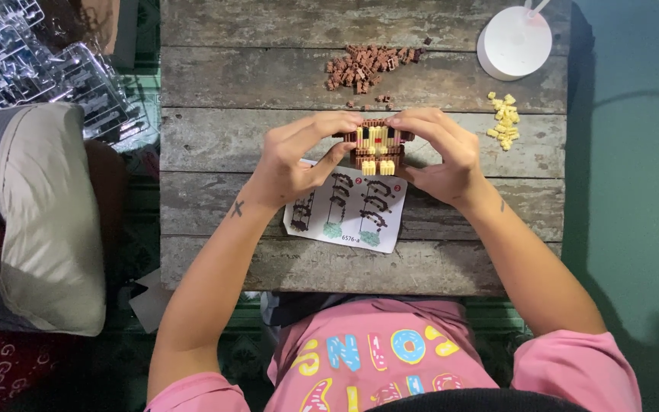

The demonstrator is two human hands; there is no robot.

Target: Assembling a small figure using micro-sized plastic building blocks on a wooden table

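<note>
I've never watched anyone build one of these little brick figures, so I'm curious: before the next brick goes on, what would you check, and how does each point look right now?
1. Figure held steady: ok. The left hand and right hand both grip the small brick figure from its sides.
2. Instruction sheet readable: ok. The sheet lies flat just under the figure, only its top edge covered.
3. Brown bricks within reach: ok. A pile of brown bricks sits beyond the hands.
4. Yellow bricks within reach: ok. The yellow bricks lie beside the right hand.
5. Free hand for picking: not ok. Both are occupied.
6. Last brick fully seated: cannot tell. Fingertips cover the top.
</note>
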